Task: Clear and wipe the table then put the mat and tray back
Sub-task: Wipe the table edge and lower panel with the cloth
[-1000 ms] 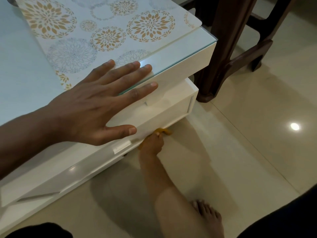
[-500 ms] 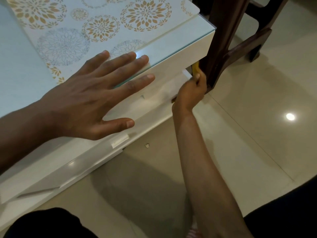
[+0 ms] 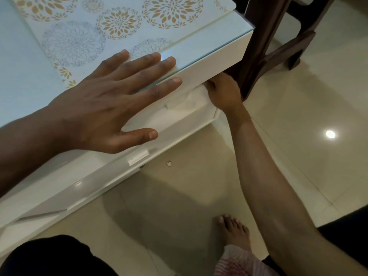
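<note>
Mat [image 3: 111, 26] lying flat on the glass-topped white table [image 3: 211, 46], reaching from about 10 o'clock to 1 o'clock, its rounded corner close to the table's far corner; printed with gold and grey flower rounds; looks thin, light and bendy, likely slick on glass, so probably best slid with a flat palm or lifted by a corner or edge rather than pinched mid-sheet; judged unlikely to break, though it might crease if folded sharply.

Left hand [image 3: 111, 104] at 9 o'clock of centre, spread wide and flat, fingers straight; fingertips reaching the mat's near edge and the glass rim, thumb out over the table's lower white ledge; holding nothing, seemingly bracing.

Right hand [image 3: 223, 92] at roughly 2 o'clock of centre, tucked under the tabletop's overhang beside the dark wooden chair leg [image 3: 256, 56]; fingers curled in toward the gap; cannot tell whether anything is held there, the fingers being hidden from above.

Tray not in view; no cloth visible either.

Lower shelf and ledge of the table running toward 8 o'clock; small pale scrap [image 3: 169, 163] on the tiled floor just below the ledge, near centre; bare foot [image 3: 233, 230] at 5 o'clock; bright lamp reflection [image 3: 330, 134] on the tiles at 3 o'clock.

Mat seemingly already replaced; tray apparently not yet.
</note>
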